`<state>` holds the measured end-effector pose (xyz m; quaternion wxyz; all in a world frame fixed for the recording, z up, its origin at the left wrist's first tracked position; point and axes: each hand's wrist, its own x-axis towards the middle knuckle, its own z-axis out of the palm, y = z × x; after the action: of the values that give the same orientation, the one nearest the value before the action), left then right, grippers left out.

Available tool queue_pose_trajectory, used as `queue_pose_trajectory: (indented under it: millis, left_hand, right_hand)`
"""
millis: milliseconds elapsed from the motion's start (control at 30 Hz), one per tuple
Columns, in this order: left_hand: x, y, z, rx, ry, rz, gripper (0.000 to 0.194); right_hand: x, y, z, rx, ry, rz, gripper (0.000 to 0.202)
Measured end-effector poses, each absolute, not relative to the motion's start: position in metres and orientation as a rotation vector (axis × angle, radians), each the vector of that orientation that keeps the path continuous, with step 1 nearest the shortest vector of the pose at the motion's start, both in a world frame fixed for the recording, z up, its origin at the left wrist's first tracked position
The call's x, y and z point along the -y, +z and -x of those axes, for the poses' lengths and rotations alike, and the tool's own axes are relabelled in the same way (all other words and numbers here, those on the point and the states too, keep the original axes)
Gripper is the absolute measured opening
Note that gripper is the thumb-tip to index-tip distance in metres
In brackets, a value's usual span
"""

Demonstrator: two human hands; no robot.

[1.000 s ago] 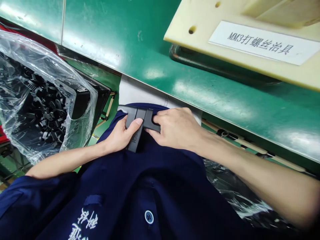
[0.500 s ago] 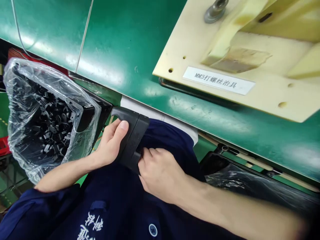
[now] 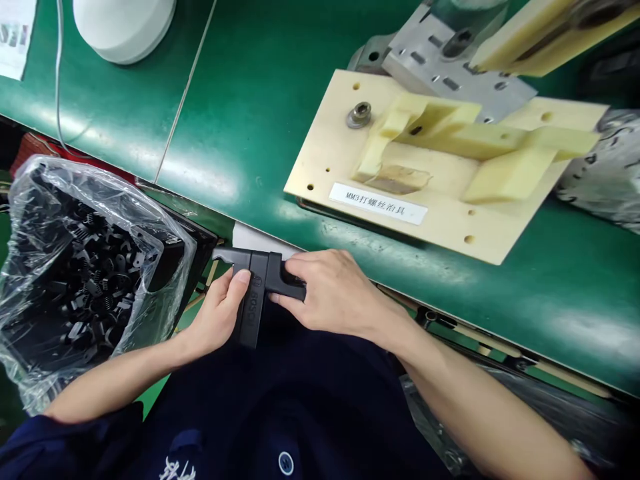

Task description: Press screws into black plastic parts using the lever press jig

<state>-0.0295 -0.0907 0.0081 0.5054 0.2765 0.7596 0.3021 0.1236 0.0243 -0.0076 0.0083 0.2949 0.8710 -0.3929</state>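
Note:
A black plastic housing with raised BOSCH lettering is held between both hands, in front of the dark blue work clothes and close to the bench edge. My left hand grips its left side, the thumb pressed on the front face. On the other side, my right hand pinches the part of the housing that juts out to the right, thumb below and fingers above. Its fingertips are partly hidden behind the piece.
A cream fixture plate with a Chinese label stands on the green bench. Left of the hands is a plastic-lined box full of small black parts. A white round object and a cable lie at back left.
The housing is turned more upright, its BOSCH lettering now showing. My right hand has moved up to the jutting part. The view has shifted, and more of the fixture appears.

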Motion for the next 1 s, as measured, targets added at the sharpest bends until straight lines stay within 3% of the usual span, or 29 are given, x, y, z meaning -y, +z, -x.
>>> queue_pose_trajectory:
  millis: [133, 200, 300, 433, 533, 700, 833, 1000]
  left_hand:
    - [0.083, 0.007, 0.033, -1.971, 0.946, -0.714, 0.052]
    - [0.074, 0.007, 0.036, -1.965, 1.076, -0.719, 0.053]
    - [0.060, 0.008, 0.035, -1.902, 1.170, -0.767, 0.052]
    - [0.044, 0.017, 0.030, -1.918, 1.098, -0.978, 0.051]
    - [0.037, 0.023, 0.033, -1.866, 0.955, -1.206, 0.046]
    - [0.040, 0.022, 0.037, -1.861, 0.710, -1.507, 0.044]
    - [0.053, 0.011, 0.039, -1.851, 0.725, -1.584, 0.044]
    - [0.054, -0.008, 0.060, -1.803, 0.789, -1.722, 0.042]
  right_hand:
    - [-0.017, -0.020, -0.146, -2.492, -2.081, -1.231, 0.055]
    - [-0.012, -0.025, -0.155, -2.266, -2.491, -1.299, 0.060]
    - [-0.009, -0.026, -0.159, -2.149, -2.742, -1.365, 0.066]
    - [-0.022, -0.011, -0.161, -2.266, -2.751, -1.327, 0.066]
    - [-0.038, 0.008, -0.167, -2.506, -2.530, -1.333, 0.052]
    - [-0.048, 0.032, -0.168, -2.710, -2.124, -1.280, 0.049]
    - [-0.040, 0.035, -0.162, -2.674, -2.246, -1.314, 0.041]
    - [-0.034, 0.033, -0.168, -2.428, -2.405, -1.437, 0.050]
